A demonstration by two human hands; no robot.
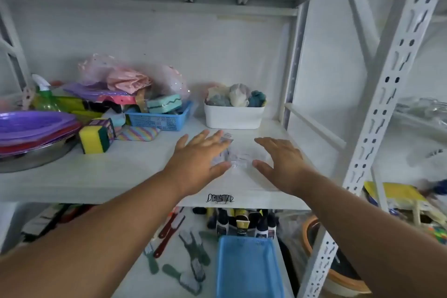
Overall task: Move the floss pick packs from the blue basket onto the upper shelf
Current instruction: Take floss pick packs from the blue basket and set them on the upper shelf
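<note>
Clear floss pick packs (238, 161) lie in a small pile on the white upper shelf (116, 176), blurred and hard to tell apart. My left hand (200, 155) is spread flat over the pile's left side, fingers apart, touching the packs. My right hand (281, 158) hovers at the pile's right side, fingers apart, holding nothing. The blue basket (249, 268) stands on the lower shelf below, and no packs show inside it.
A white bin (233, 116) of cloths stands behind the pile. A small blue mesh basket (159, 120), sponges (95, 136) and purple plates (36, 128) crowd the shelf's left. The perforated shelf post (370, 143) rises at right. Brushes (191, 244) and bottles lie on the lower shelf.
</note>
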